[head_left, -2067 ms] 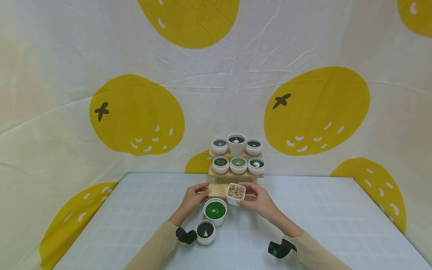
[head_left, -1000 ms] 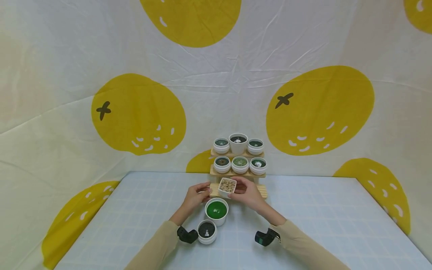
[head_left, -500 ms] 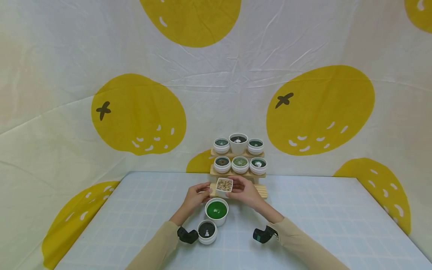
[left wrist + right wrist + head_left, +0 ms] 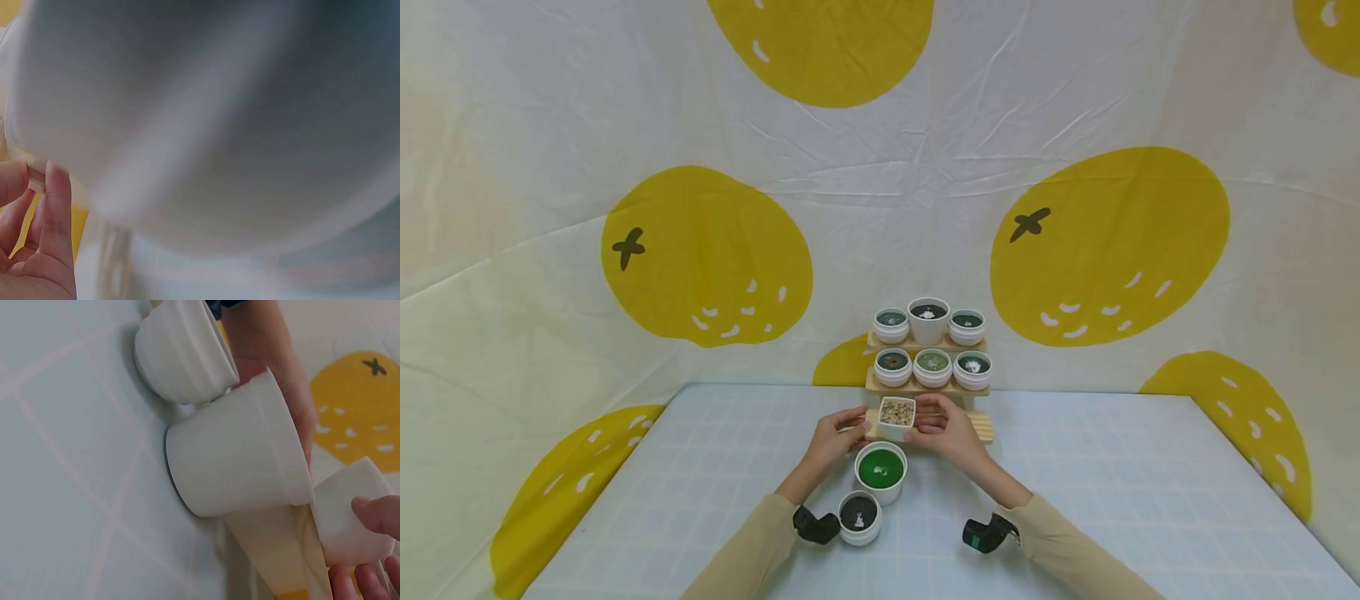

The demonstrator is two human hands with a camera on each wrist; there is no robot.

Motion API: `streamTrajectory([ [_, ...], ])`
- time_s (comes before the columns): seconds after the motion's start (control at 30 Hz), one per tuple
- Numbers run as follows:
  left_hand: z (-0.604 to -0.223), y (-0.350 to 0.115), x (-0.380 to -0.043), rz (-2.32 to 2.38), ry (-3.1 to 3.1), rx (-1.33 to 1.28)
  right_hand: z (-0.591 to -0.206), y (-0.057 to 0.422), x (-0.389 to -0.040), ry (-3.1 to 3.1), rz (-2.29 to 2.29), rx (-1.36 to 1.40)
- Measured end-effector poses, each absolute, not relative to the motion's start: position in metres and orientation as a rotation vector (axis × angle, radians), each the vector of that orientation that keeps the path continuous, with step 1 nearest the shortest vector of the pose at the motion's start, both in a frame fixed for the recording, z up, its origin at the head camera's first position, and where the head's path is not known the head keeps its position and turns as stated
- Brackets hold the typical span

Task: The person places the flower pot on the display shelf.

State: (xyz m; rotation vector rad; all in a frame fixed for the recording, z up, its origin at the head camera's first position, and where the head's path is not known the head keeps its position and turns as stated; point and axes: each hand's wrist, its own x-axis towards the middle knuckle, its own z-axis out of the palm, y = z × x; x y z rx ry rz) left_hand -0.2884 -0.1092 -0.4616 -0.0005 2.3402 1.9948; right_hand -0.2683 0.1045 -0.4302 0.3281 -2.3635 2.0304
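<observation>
In the head view my right hand [image 4: 951, 435] holds a small square white pot [image 4: 897, 415] filled with beige granules, thumb in front and fingers behind. The pot sits at the left part of the lowest step of a three-tier wooden stand [image 4: 982, 427]. At that step's left end is my left hand [image 4: 833, 440]; the left wrist view shows its thumb and finger pinching the wood edge [image 4: 37, 178]. In the right wrist view the pot's base [image 4: 350, 515] meets the wooden step. A larger white pot with a green top [image 4: 881, 468] stands just in front.
A small white pot with a dark top [image 4: 859, 513] stands nearest on the blue checked tablecloth [image 4: 1075, 467]. Several round white pots fill the middle tier [image 4: 932, 367] and the top tier [image 4: 928, 321]. Behind hangs a white curtain [image 4: 895, 225] with yellow fruit prints.
My right hand has carried the square pot leftward and back onto the lowest step, with only a slight shift in the last half second. My left hand has stayed at the stand's end.
</observation>
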Motion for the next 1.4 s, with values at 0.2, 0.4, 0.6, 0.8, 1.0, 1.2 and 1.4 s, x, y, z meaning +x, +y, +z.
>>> streamTrajectory([
  [0.2,-0.462,-0.109,-0.288,1.986,2.344,0.007,-0.431,0.102,-0.269,-2.348,2.039,0.35],
  [0.4,-0.46,-0.109,-0.286,2.013,2.334,0.019,-0.429,0.099,-0.269,-2.361,2.009,0.348],
  [0.6,-0.459,-0.109,-0.287,2.007,2.337,0.006,-0.43,0.096,-0.272,-2.359,1.966,0.36],
  [0.8,-0.46,-0.109,-0.288,1.984,2.353,0.021,-0.43,0.092,-0.271,-2.322,1.979,0.365],
  [1.0,-0.446,-0.108,-0.278,1.983,2.336,0.035,-0.414,0.085,-0.258,-2.317,1.944,0.329],
  [1.2,-0.457,-0.109,-0.286,1.99,2.345,0.008,-0.4,0.081,-0.244,-2.317,1.922,0.326],
  [1.4,-0.46,-0.109,-0.287,1.981,2.354,0.006,-0.4,0.078,-0.242,-2.285,1.928,0.321],
])
